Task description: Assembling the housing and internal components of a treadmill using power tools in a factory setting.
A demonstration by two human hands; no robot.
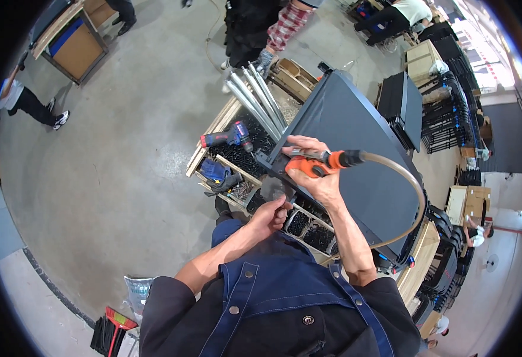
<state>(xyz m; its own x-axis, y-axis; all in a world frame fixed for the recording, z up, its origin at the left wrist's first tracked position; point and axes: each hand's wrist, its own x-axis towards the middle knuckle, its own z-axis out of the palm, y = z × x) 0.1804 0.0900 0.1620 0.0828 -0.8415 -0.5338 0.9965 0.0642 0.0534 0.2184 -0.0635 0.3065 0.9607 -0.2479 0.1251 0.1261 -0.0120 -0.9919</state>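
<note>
right hand (317, 175) grips an orange air tool (315, 165) against the dark panel's (356, 154) corner. left hand (271, 215), just below it, pinches at the screw tray (308, 229); whether it holds anything, i can't tell.

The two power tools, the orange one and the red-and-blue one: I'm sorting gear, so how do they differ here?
The orange tool is gripped in the right hand against the dark panel; the red-and-blue drill lies unheld on the parts tray. The orange tool trails a pale hose; the drill shows none. Both are handheld and pistol-shaped.
</note>
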